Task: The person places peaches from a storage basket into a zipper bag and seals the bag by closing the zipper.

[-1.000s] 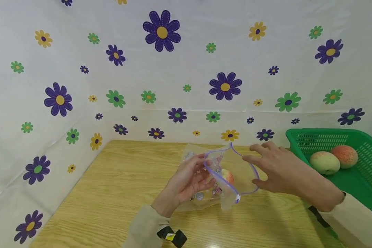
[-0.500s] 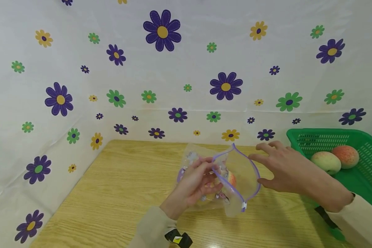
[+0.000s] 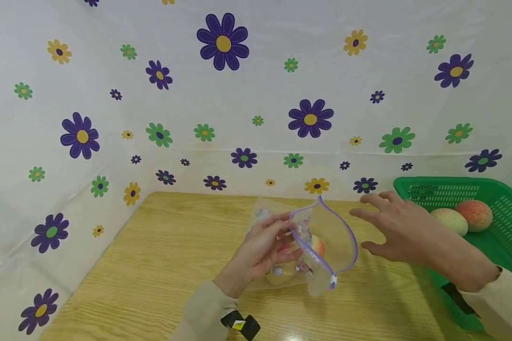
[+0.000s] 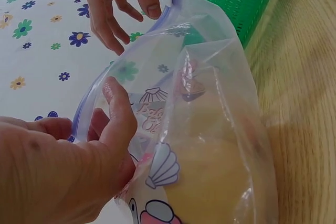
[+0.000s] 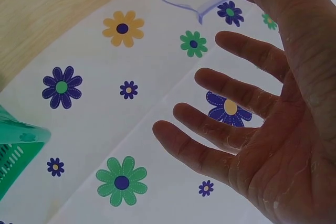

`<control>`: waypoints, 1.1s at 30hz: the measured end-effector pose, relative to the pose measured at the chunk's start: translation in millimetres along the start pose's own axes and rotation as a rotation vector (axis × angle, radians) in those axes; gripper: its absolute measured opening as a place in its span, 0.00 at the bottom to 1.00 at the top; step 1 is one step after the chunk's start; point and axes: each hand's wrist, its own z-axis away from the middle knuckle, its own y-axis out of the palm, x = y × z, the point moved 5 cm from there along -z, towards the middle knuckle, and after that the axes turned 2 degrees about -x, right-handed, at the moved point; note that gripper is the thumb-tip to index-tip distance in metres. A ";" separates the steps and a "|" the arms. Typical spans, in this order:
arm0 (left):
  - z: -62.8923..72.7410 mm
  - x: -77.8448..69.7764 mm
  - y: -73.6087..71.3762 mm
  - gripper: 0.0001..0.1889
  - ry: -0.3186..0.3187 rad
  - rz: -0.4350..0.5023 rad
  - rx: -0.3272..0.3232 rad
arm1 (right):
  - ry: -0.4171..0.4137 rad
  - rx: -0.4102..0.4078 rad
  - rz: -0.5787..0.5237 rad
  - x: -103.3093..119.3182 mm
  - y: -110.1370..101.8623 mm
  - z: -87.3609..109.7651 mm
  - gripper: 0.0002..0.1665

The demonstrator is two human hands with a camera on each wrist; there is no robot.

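Note:
A clear zip bag point(image 3: 317, 279) with a purple zip edge and printed cartoon shapes lies on the table, its mouth gaping to the right. A white slider point(image 3: 333, 279) sits at the near end of the zip. Inside the bag a red-and-yellow peach point(image 3: 319, 247) shows, with a pale yellow fruit point(image 4: 205, 177) seen through the film in the left wrist view. My left hand point(image 3: 260, 251) pinches the left edge of the mouth between thumb and fingers. Right of the mouth, my right hand point(image 3: 403, 232) hovers apart from the bag, fingers spread and holding nothing.
A green plastic basket point(image 3: 448, 181) stands at the right, behind the right forearm. In it lie a pale peach point(image 3: 450, 220) and a redder peach point(image 3: 474, 216). A flower-printed white sheet point(image 3: 256, 85) borders the wooden table point(image 3: 153, 265) at the back and left.
My right hand has moved right, from beside the bag's rim to clear of it. My left hand and the bag mouth shifted right, then slightly back left; the mouth stays spread.

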 end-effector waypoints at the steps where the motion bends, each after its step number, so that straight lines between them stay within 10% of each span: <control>1: 0.1 0.1 -0.1 0.19 -0.001 0.002 0.003 | 0.000 -0.001 -0.001 -0.3 -0.2 0.2 0.36; 33: -0.2 1.5 0.6 0.17 0.014 0.007 -0.002 | -0.009 -0.049 0.189 -24.4 -1.4 25.2 0.32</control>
